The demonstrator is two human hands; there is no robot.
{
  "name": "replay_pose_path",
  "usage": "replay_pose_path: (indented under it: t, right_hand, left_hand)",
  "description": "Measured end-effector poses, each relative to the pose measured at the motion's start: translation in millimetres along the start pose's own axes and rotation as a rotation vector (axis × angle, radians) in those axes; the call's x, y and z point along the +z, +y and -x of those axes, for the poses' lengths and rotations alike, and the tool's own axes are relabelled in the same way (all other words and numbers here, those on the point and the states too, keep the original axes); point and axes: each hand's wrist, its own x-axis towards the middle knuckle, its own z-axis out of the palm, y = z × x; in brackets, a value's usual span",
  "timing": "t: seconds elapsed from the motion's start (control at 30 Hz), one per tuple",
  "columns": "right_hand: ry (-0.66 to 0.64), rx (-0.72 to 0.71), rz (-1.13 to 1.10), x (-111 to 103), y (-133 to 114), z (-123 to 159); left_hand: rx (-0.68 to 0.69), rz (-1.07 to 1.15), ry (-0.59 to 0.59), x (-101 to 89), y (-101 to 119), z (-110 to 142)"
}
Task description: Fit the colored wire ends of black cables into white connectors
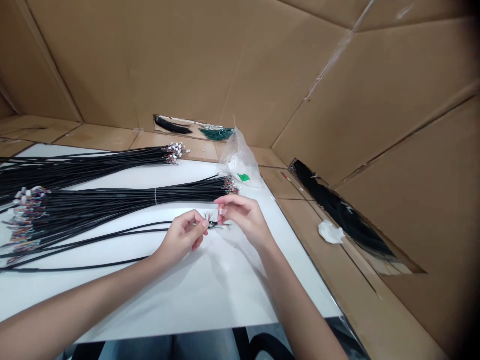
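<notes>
cable bundles (93, 162) lie on the table (187, 295), left of a bag (238, 160)

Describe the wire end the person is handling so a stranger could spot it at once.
On the white table, a thick bundle of black cables lies tied at its middle. Just below it, between the left hand and right hand, one black cable's stripped end splays into thin wires, unlike the bundled connector ends.

Smooth, faintly glossy black plastic sheathing on the cables (112, 207); thin, bright metal at the stripped wire ends (212, 225); small white plastic on the connectors (176, 152). Smooth, matt white laminate on the tabletop (187, 295). Crinkled, shiny clear plastic in the bag (240, 160). Matt, slightly rough brown cardboard on the walls (375, 100).
</notes>
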Motion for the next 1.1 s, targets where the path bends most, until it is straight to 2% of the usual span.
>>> replay_pose_path:
  t: [0.2,0.6,0.9,1.1]
  right_hand:
    - [-0.048,-0.040,0.128,1.8,1.1,1.1]
    - [-0.063,-0.047,0.174,2.9,-4.7,3.5]
    - [-0.101,-0.046,0.144,2.9,-5.8,5.3]
    - [-0.202,-0.032,0.130,1.5,-4.7,6.6]
  left_hand:
    - [-0.060,0.010,-0.010,0.8,5.9,-0.5]
    - [-0.055,0.005,-0.017,0.4,7.6,2.3]
    - [-0.005,0.138,0.031,1.3,1.3,-1.0]
    - [0.044,0.058,0.013,-0.3,1.9,-2.4]
